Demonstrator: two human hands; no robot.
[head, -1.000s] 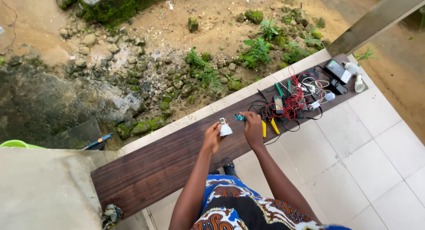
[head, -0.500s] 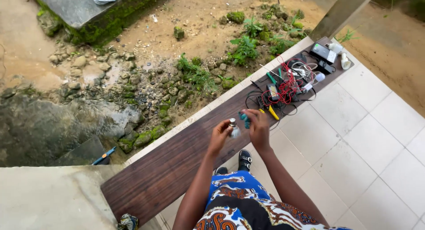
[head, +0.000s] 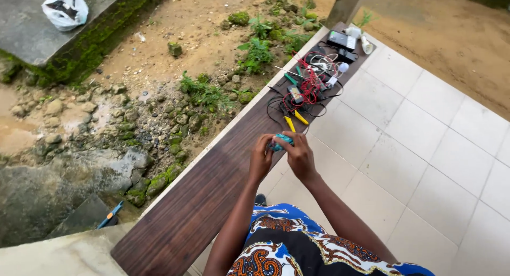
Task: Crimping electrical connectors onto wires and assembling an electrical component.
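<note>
Two hands: the left hand (head: 260,160) and the right hand (head: 299,156) meet over the long dark wood-grain plank (head: 202,201), fingertips together around a small teal object (head: 280,142).
Head view, left hand: fingers curled in against the teal object from the left; whether it also keeps something in the palm is hidden.
Head view, right hand: thumb and fingers closed on the teal object from the right and above.
Teal object: held between both hands, just above the plank's right edge, about midway along its length; too small to tell what it is.
Doing it well: as a judgement, keeping the piece low over the plank and gripped from both sides would keep it from dropping onto the tiles.
Far end of plank: a tangle of red and black wires (head: 307,89), yellow-handled pliers (head: 294,119) at the near edge of that pile, a grey box-shaped meter (head: 341,40) and two white bulbs (head: 361,39) by the far corner.
Surface: the plank's near half lies bare, running diagonally.
Floor: pale square tiles (head: 425,148) to the plank's right.
Surroundings: outdoors; sandy ground with mossy stones (head: 159,122) left of the plank, and a white plastic bag (head: 65,9) on a concrete slab.
</note>
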